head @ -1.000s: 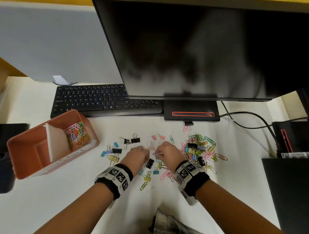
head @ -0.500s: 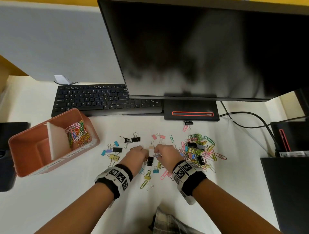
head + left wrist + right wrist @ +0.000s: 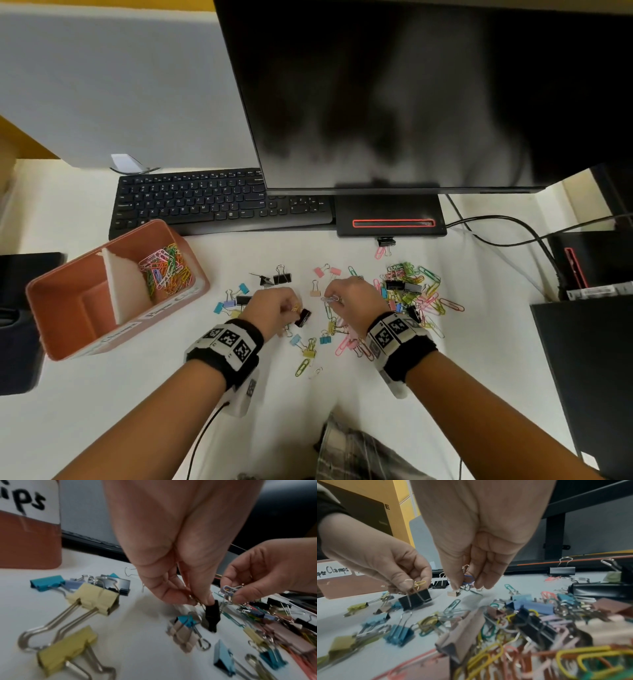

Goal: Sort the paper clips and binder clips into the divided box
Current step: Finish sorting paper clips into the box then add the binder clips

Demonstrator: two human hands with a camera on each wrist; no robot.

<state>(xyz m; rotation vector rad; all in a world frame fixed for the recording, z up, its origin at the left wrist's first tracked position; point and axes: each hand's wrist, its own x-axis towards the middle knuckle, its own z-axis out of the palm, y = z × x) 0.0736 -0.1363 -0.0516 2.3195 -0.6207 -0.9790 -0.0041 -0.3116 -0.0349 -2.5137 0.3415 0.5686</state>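
Note:
My left hand (image 3: pixel 293 308) pinches the wire handles of a black binder clip (image 3: pixel 303 317) together with a yellow paper clip; the clip hangs just above the desk (image 3: pixel 211 615) (image 3: pixel 415 599). My right hand (image 3: pixel 330 298) pinches a few paper clips (image 3: pixel 468 580), blue and white, beside the left one. Loose binder clips (image 3: pixel 236 301) lie left of my hands, and a mixed pile of clips (image 3: pixel 414 294) lies to the right. The pink divided box (image 3: pixel 51 291) stands at the left, with paper clips (image 3: pixel 168 270) in its far compartment behind a white divider (image 3: pixel 120 284).
A black keyboard (image 3: pixel 205 202) and the monitor stand base (image 3: pixel 390 219) lie behind the clips, under a large monitor (image 3: pixel 411 102). Cables (image 3: pixel 513 233) run to black devices (image 3: pixel 589 359) at the right edge. A dark object (image 3: pixel 20 308) sits left of the box.
My hands have drawn slightly apart. The black binder clip has come up off the desk and a little away from me in my left fingers. My right hand still holds its paper clips.

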